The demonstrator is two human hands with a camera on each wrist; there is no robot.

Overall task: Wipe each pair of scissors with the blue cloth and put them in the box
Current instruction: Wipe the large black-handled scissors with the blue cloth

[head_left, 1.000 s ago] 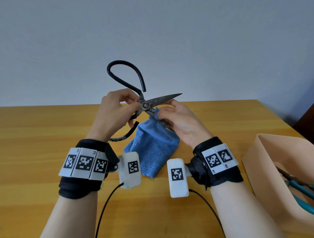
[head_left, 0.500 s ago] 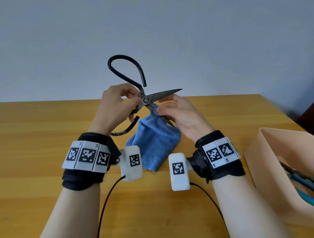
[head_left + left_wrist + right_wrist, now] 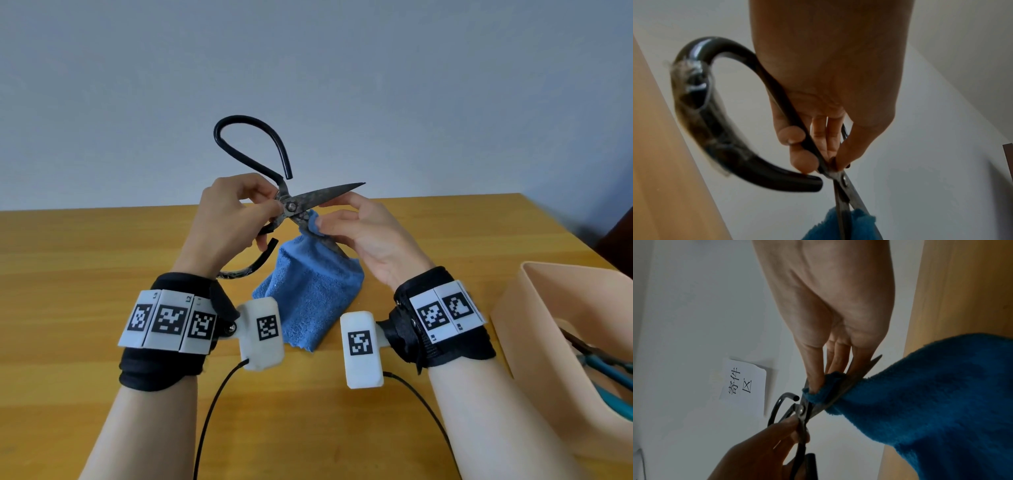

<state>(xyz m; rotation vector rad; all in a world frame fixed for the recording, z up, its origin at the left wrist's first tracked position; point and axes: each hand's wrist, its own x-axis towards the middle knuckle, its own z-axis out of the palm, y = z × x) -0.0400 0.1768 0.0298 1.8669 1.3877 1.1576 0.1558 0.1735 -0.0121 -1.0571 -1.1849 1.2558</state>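
Large black-handled iron scissors (image 3: 291, 205) are held up above the table with the blades spread apart. My left hand (image 3: 236, 219) grips them near the pivot, at the base of the handles (image 3: 797, 129). One blade points right; the lower blade is wrapped in the blue cloth (image 3: 308, 287). My right hand (image 3: 349, 226) pinches the cloth around that blade close to the pivot (image 3: 818, 386). The rest of the cloth hangs down toward the table. The beige box (image 3: 534, 308) stands at the right.
The box holds teal-handled scissors (image 3: 609, 373). The wooden table (image 3: 85, 267) runs to a grey wall. A white paper label (image 3: 744, 384) hangs on the wall. Cables trail from both wrist cameras toward me.
Both hands have lifted the scissors and cloth slightly. The right hand's pinch on the cloth has slid a little along the lower blade, near the pivot.
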